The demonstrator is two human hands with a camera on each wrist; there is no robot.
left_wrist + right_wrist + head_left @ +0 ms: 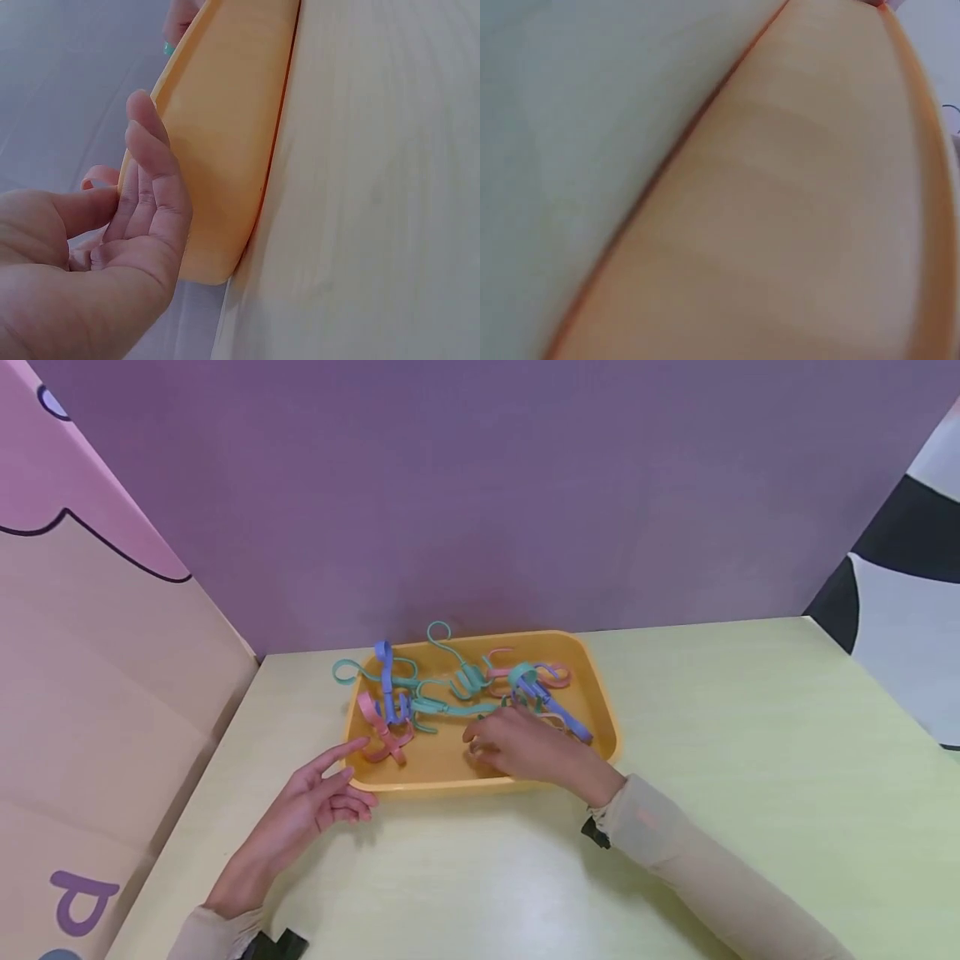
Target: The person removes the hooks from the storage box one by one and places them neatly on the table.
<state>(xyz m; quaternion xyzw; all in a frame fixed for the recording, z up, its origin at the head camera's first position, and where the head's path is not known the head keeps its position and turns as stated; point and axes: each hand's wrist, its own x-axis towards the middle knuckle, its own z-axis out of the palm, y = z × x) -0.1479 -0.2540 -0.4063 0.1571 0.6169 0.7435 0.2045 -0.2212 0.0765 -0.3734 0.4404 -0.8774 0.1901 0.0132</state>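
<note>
A yellow tray (420,787) holds several thin plastic pieces with loops and curved prongs. My left hand (311,797) is at its front left corner, index finger stretched over the rim beside a pink pronged piece (388,745), the other fingers loosely bent along the outer wall. In the left wrist view these fingers lie against the tray wall (225,150). My right hand (521,743) reaches into the tray with fingers bent downward, next to a long teal piece (442,706). I cannot tell whether it grips anything. The right wrist view shows the tray wall (802,195) but no hand.
Blue pieces (386,681) lie at the tray's left, and another blue one (573,722) at the right. A teal loop (438,631) sticks up past the back rim. The tray stands on a pale table (735,735) near a purple back panel (525,510).
</note>
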